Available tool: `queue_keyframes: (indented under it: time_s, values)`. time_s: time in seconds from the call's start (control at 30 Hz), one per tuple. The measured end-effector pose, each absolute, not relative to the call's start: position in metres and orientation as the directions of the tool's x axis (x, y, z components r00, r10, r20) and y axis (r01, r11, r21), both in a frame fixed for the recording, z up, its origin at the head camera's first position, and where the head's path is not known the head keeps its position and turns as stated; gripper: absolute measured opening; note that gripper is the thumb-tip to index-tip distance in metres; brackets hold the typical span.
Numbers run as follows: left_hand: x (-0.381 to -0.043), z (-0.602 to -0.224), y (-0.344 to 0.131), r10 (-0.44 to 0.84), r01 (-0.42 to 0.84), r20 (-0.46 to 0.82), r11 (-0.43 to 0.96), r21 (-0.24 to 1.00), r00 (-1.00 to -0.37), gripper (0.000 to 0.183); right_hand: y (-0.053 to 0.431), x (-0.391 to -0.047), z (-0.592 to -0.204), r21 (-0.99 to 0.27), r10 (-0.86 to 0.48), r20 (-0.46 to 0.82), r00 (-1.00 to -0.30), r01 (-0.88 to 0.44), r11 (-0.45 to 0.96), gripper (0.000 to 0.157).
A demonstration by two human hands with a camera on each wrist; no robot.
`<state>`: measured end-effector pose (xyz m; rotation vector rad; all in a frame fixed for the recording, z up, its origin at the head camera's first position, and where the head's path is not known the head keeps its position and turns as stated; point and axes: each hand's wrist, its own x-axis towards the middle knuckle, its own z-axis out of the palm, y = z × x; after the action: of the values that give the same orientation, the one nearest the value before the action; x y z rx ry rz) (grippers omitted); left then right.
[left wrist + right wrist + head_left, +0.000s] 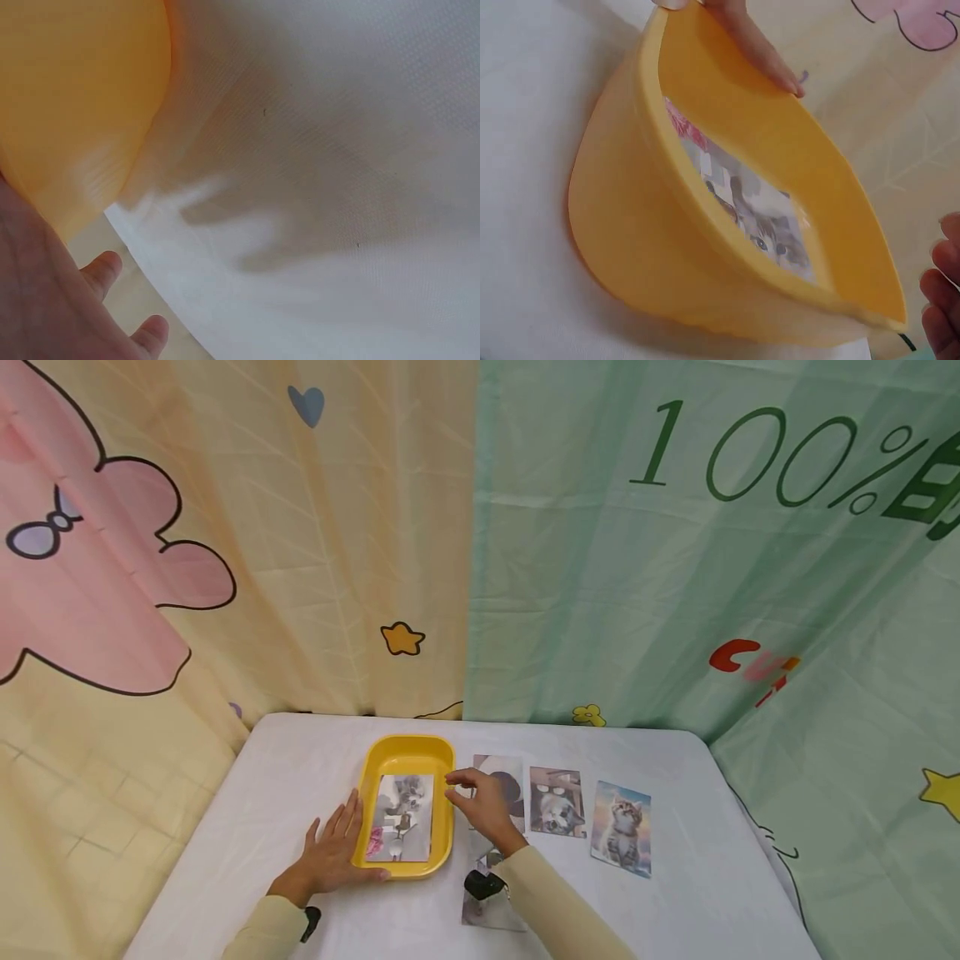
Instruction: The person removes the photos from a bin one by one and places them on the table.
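Note:
A yellow tray (408, 745) stands on the table, and inside it lies a photo card (405, 818) with a grey kitten and something pink. The left hand (330, 852) rests against the tray's left side and near corner, fingers straight and spread, thumb along the near rim. Over the tray's right rim hovers the right hand (480, 802), its fingers loosely bent with nothing visible between them. In the right wrist view the right hand's fingers (941, 289) stand apart from the yellow wall. The left wrist view catches the left hand (45, 292) beside the tray's outer wall (82, 90).
Right of the tray lie a cat photo card (557, 802) and a kitten card with a pastel sky (622, 828). Another card (495, 766) is partly behind the right hand; one more (483, 914) lies near the right forearm. Curtains surround the white table (690, 827).

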<state>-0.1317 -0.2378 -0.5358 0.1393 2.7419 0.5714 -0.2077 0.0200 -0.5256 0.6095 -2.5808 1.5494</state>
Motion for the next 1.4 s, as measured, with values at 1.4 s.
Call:
queue_keyframes:
  time_s: [1.4]
  values:
    - [-0.129, -0.536, -0.238, 0.184, 0.072, -0.248, 0.913, 0.402, -0.951, 0.130, -0.078, -0.230, -0.572, -0.851, -0.095, -0.136, -0.986, 0.067, 0.520, 0.050]
